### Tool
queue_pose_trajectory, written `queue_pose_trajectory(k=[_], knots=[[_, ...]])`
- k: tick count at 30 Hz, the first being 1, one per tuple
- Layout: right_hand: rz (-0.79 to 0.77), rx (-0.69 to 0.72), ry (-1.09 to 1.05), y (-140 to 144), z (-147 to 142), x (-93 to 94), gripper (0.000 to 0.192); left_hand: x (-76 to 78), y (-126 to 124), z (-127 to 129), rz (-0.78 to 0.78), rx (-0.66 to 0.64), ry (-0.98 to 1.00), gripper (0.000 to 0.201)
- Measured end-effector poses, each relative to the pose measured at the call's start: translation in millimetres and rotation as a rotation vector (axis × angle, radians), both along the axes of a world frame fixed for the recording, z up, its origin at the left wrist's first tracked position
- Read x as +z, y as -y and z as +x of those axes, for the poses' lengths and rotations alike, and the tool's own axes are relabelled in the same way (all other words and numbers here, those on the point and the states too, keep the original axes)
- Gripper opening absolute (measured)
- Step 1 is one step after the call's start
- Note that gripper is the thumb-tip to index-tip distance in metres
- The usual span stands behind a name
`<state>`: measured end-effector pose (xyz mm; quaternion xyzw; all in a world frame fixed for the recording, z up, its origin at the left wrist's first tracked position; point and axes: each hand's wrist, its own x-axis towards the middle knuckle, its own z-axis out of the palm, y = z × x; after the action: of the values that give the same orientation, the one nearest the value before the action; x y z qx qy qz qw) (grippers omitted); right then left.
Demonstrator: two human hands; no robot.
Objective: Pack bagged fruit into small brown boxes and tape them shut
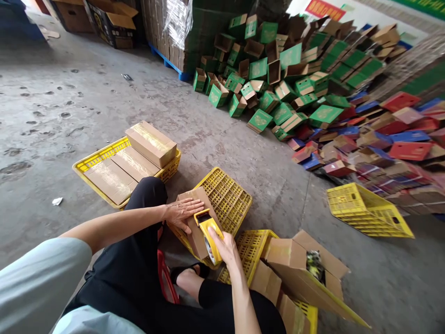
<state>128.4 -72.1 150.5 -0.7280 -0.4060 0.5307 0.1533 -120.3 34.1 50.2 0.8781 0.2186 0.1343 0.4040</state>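
Note:
A closed cardboard box [198, 239] lies in front of me on an upturned yellow crate [225, 197]. My left hand [182, 213] is spread flat on the box's top, holding nothing. In my right hand [224, 248] is a yellow tape dispenser [211, 232], its fingers wrapped round the body. The dispenser's front end rests on or just over the box top, close to my left fingertips. Part of the tape roll shows beneath my right hand.
At left, a yellow crate [79, 169] holds taped boxes [151, 141]. To the right, an open carton [295, 260] with wrapped items leans on another crate [255, 250]. A yellow crate [368, 211] lies further right. Green boxes [260, 118] and red ones [410, 150] are heaped behind.

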Motion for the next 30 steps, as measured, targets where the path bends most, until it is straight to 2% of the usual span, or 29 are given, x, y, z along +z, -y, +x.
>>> queue_pose_trajectory(k=[4,8,12,17,23,30], knots=[[-0.036,0.010,-0.009,13.5,9.1,0.3,0.054,-1.4,-8.1,-1.4,-0.015,-0.031,-0.034,0.115],[-0.003,0.002,-0.005,25.7,16.3,0.9,0.057,-4.4,-9.0,-2.9,0.027,-0.044,-0.048,0.119],[0.021,-0.004,-0.011,26.3,16.7,-0.3,0.055,-1.1,-0.9,2.7,0.081,-0.057,-0.115,0.122],[0.000,-0.023,0.017,22.6,13.2,4.5,0.051,3.8,14.7,16.9,0.164,-0.139,-0.108,0.114],[-0.041,0.005,0.013,22.3,14.0,4.9,0.049,-2.5,10.3,17.8,0.238,-0.196,-0.150,0.111],[-0.017,0.006,-0.003,42.5,29.0,-1.2,0.055,-9.8,6.0,15.8,0.263,-0.187,-0.163,0.109]])
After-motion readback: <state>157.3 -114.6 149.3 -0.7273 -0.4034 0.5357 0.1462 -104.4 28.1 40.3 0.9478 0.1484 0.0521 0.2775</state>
